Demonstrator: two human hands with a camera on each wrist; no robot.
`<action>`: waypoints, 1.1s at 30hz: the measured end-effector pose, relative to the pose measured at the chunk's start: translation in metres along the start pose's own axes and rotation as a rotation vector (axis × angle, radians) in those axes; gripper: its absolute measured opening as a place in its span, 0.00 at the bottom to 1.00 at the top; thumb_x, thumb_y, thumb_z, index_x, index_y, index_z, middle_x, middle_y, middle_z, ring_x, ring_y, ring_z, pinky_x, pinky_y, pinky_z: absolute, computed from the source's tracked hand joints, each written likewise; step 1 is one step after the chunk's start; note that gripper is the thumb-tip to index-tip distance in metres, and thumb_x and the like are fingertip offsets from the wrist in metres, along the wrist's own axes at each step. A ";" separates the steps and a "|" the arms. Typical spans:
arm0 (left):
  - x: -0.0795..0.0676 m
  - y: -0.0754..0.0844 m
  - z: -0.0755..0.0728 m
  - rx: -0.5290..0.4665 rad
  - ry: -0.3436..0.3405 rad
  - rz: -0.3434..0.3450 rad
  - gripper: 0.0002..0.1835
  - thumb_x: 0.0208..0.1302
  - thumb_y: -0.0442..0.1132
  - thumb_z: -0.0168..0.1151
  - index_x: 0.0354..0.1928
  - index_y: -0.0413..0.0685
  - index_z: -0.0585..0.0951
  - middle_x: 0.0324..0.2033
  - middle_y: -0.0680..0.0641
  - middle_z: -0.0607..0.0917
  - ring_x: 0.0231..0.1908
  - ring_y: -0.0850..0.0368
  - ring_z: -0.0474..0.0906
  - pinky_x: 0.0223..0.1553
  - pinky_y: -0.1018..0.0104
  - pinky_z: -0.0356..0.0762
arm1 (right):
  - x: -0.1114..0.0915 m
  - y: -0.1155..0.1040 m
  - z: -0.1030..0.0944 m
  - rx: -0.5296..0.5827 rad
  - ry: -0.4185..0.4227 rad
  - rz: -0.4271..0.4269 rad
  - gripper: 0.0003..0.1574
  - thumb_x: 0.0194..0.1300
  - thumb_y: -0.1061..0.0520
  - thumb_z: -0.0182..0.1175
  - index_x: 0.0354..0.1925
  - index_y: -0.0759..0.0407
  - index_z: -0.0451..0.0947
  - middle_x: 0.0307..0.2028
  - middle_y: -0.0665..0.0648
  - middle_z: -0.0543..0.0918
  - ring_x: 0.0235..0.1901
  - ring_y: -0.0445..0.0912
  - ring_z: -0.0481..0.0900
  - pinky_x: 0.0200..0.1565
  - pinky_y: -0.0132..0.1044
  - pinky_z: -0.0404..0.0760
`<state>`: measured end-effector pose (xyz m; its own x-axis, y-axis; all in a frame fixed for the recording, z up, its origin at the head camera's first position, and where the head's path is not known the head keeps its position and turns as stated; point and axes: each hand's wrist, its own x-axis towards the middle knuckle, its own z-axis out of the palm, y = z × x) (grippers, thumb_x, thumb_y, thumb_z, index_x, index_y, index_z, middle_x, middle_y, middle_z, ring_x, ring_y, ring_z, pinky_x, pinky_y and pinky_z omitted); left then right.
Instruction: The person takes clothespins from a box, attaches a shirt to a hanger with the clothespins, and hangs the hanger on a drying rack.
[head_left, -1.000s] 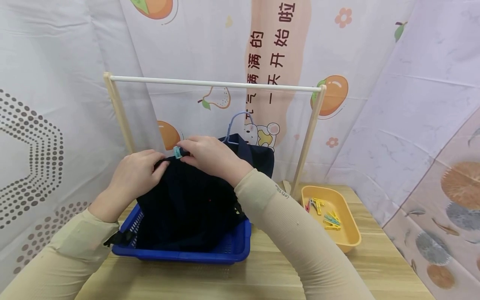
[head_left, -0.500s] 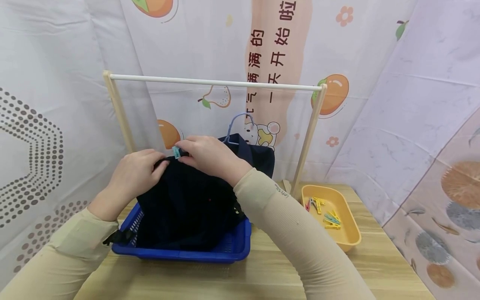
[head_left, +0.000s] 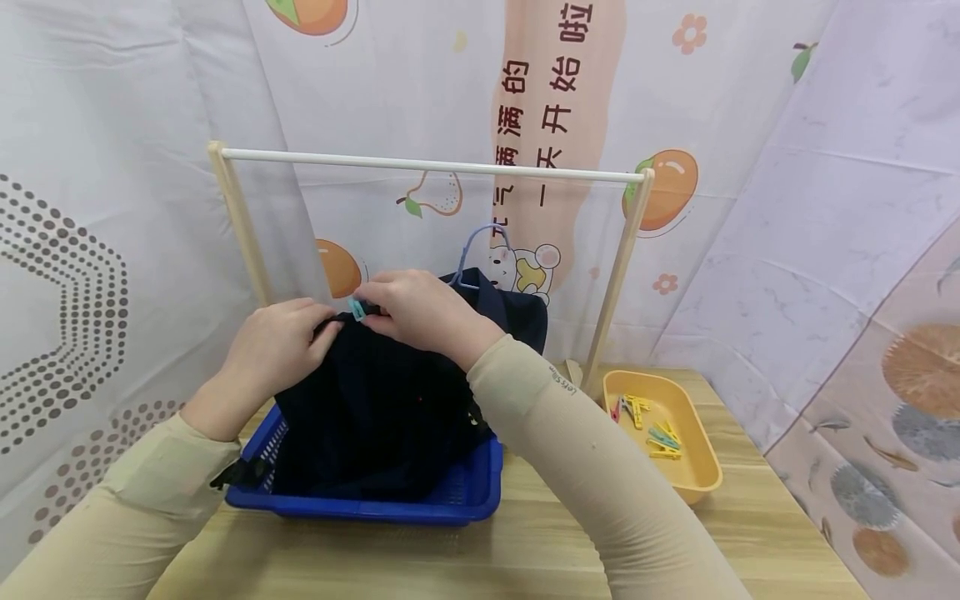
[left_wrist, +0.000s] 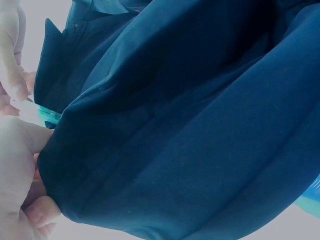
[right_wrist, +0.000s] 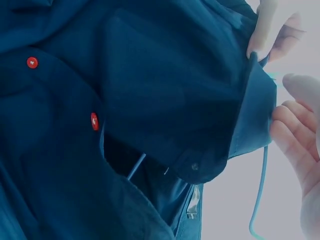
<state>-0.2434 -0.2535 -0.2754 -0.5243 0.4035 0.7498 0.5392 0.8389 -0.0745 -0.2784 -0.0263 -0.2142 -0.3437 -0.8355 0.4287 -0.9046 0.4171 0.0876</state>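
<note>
A dark navy shirt (head_left: 375,400) with red buttons (right_wrist: 94,121) is held up over a blue basket (head_left: 382,510), its lower part lying inside. My left hand (head_left: 281,342) pinches the shirt's upper edge between thumb and fingers. Just to the right, my right hand (head_left: 423,317) pinches a turquoise clothespin (head_left: 356,309) at that same edge. In the left wrist view the clothespin (left_wrist: 42,114) lies between the two hands, against the cloth. A blue hanger (head_left: 467,250) has its hook rising above the shirt's collar area; most of its body is hidden by fabric.
Behind the shirt stands a rack with a white rail (head_left: 435,166) and wooden posts (head_left: 618,279). On the right of the wooden table (head_left: 540,533), a yellow tray (head_left: 701,454) holds several clothespins (head_left: 663,442). Patterned curtains (head_left: 750,108) enclose the back and sides.
The clothespin has tilted a little in my right fingers and shifted slightly to the right. My left hand has edged right with the cloth. Otherwise the scene looks the same.
</note>
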 end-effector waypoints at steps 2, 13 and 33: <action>0.000 0.001 0.000 0.001 -0.004 -0.003 0.04 0.60 0.33 0.71 0.36 0.40 0.86 0.29 0.45 0.85 0.25 0.46 0.81 0.25 0.46 0.78 | 0.000 0.000 0.001 -0.003 0.001 -0.002 0.17 0.74 0.54 0.63 0.56 0.58 0.83 0.45 0.52 0.85 0.39 0.40 0.80 0.45 0.25 0.77; 0.001 0.002 -0.001 -0.016 -0.014 -0.022 0.03 0.62 0.33 0.70 0.36 0.41 0.86 0.31 0.44 0.86 0.28 0.44 0.82 0.28 0.45 0.79 | -0.005 -0.001 0.003 -0.016 0.014 0.033 0.21 0.72 0.50 0.65 0.58 0.56 0.82 0.47 0.51 0.85 0.43 0.39 0.81 0.48 0.27 0.77; -0.003 -0.003 -0.001 0.000 -0.003 -0.034 0.04 0.60 0.33 0.69 0.37 0.41 0.87 0.33 0.42 0.88 0.32 0.41 0.84 0.33 0.41 0.80 | -0.036 0.010 -0.005 0.058 0.154 0.004 0.19 0.69 0.53 0.68 0.55 0.59 0.84 0.37 0.51 0.82 0.36 0.41 0.79 0.42 0.28 0.75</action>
<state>-0.2430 -0.2573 -0.2767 -0.5445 0.3755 0.7500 0.5211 0.8521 -0.0484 -0.2734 0.0096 -0.2241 -0.3091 -0.7671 0.5621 -0.9177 0.3956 0.0353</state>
